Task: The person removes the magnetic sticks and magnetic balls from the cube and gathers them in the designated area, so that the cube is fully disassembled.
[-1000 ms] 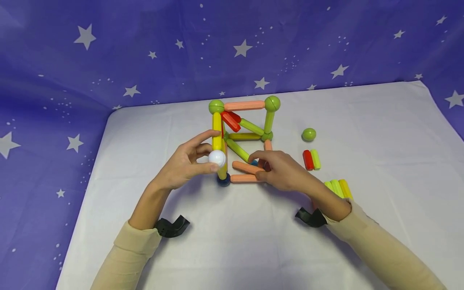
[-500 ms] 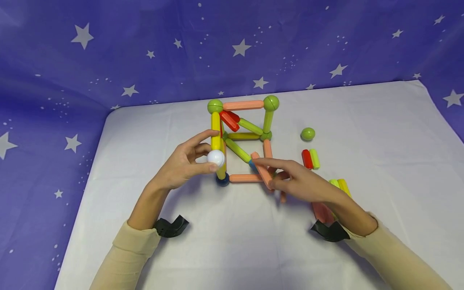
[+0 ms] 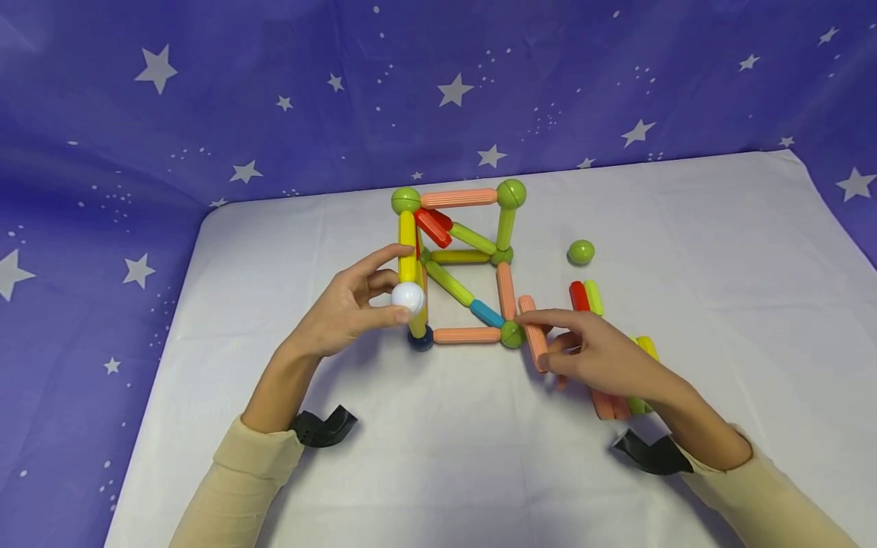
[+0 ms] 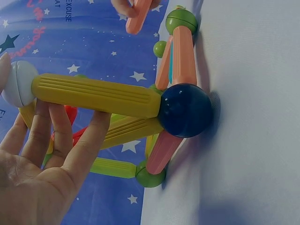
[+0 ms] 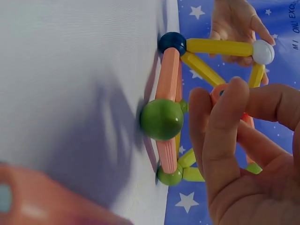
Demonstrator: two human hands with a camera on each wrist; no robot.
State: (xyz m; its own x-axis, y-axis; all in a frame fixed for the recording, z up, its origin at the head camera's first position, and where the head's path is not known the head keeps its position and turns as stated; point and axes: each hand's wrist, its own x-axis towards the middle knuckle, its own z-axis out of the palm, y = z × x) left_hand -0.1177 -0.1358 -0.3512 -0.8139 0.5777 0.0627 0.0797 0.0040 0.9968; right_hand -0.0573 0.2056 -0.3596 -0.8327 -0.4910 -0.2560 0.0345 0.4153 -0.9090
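A frame of magnetic rods and balls stands on the white-covered table. At its near left, my left hand (image 3: 352, 308) steadies the white ball (image 3: 407, 297), thumb on it and fingers against the yellow rods (image 4: 98, 96). One yellow rod runs from that ball down to the dark blue ball (image 4: 185, 110). Just right of the frame, my right hand (image 3: 603, 354) pinches a loose orange magnetic rod (image 3: 534, 335) between thumb and fingers, raised over the table. Close to its left is the green corner ball (image 3: 511, 335), where orange rods and a blue rod (image 3: 487, 313) meet.
A loose green ball (image 3: 581, 252) lies right of the frame. Below it are a red rod (image 3: 578, 296) and a lime rod (image 3: 593, 297). More rods, including orange ones (image 3: 611, 405), lie partly under my right forearm. A purple star-patterned backdrop (image 3: 301, 84) rises behind the table.
My right hand has carried the orange rod from inside the frame out to the right, tilting it steeper and uncovering the green corner ball. My left hand has stayed at the white ball.
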